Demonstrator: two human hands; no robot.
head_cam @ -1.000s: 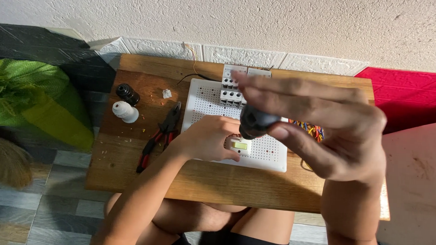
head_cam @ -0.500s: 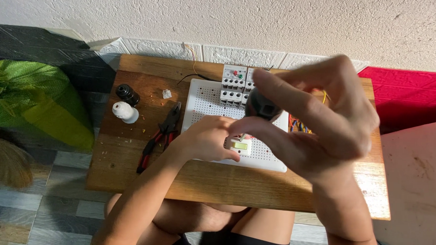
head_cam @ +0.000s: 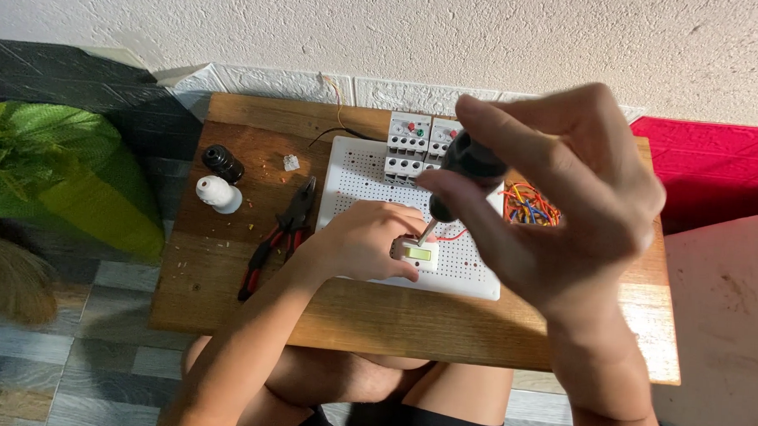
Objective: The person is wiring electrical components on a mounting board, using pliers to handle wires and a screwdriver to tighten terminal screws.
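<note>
Behind our right hand (head_cam: 563,219) the perforated board (head_cam: 469,275) loses its right part — the wire bundle (head_cam: 526,203) there shows only partly.

The person wears dark shorts (head_cam: 422,423), with both forearms and knees bare, no sleeves showing.

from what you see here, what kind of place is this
Probably a home spot for electrical practice: a low wooden table against a wall, a perforated board with breakers, loose wires, and pliers.

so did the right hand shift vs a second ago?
Yes. The right hand with the screwdriver sat lower before, over the white perforated board's right edge; it is now higher in view, against the grey contactor blocks.
</note>
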